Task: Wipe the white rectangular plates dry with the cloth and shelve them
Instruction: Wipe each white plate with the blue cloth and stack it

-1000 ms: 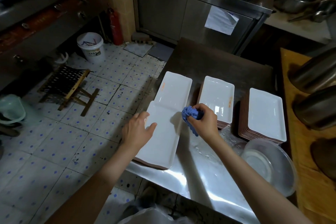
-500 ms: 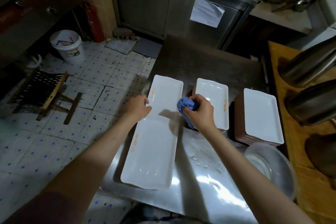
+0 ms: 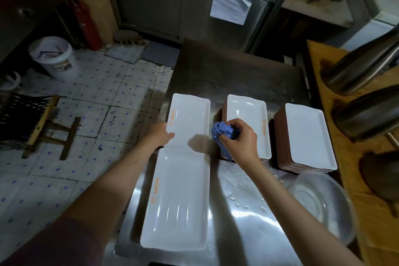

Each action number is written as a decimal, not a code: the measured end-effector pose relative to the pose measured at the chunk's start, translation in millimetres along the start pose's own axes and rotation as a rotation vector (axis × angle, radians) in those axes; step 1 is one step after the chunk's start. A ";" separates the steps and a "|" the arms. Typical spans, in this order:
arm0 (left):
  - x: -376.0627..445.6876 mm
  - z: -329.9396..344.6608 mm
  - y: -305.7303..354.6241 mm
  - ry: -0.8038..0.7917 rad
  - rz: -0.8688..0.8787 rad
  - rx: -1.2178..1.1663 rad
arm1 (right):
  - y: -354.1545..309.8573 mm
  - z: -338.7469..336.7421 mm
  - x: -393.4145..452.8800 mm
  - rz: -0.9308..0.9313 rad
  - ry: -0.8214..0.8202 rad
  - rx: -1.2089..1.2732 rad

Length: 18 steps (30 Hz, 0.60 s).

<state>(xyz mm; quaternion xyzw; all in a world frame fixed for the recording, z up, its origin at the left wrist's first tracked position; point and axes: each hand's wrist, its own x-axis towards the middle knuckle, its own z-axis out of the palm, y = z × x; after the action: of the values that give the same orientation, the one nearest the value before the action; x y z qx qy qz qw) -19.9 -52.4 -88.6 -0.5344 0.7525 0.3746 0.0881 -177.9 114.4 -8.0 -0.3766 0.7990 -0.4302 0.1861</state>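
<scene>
Two white rectangular plates lie end to end on the steel table (image 3: 248,218): a near plate (image 3: 179,201) and a far plate (image 3: 190,119). My left hand (image 3: 158,135) rests at the far plate's near left corner, thumb on its rim. My right hand (image 3: 239,139) grips a bunched blue cloth (image 3: 221,131) just right of the far plate, over the near end of a middle plate stack (image 3: 248,114). A taller stack of white plates (image 3: 308,136) stands further right.
A clear plastic bowl (image 3: 323,205) sits at the table's right front. Water drops lie on the steel near it. Two steel cans (image 3: 367,112) lie on the wooden counter at right. Left of the table are tiled floor, a folding stool (image 3: 41,123) and a white bucket (image 3: 54,56).
The near plate has come down flat onto the table, in line with the far plate. My left hand moved up to the far plate's corner. My right hand kept the cloth.
</scene>
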 end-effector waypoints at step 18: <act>-14.2 0.8 11.4 0.084 0.097 -0.313 | 10.2 -21.4 2.4 0.026 0.107 0.026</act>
<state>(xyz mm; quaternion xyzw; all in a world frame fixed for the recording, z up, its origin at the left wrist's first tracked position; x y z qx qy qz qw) -24.2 -39.7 -76.3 -0.5197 0.7130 0.4684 -0.0459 -197.2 127.8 -4.4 -0.3402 0.8069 -0.4577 0.1538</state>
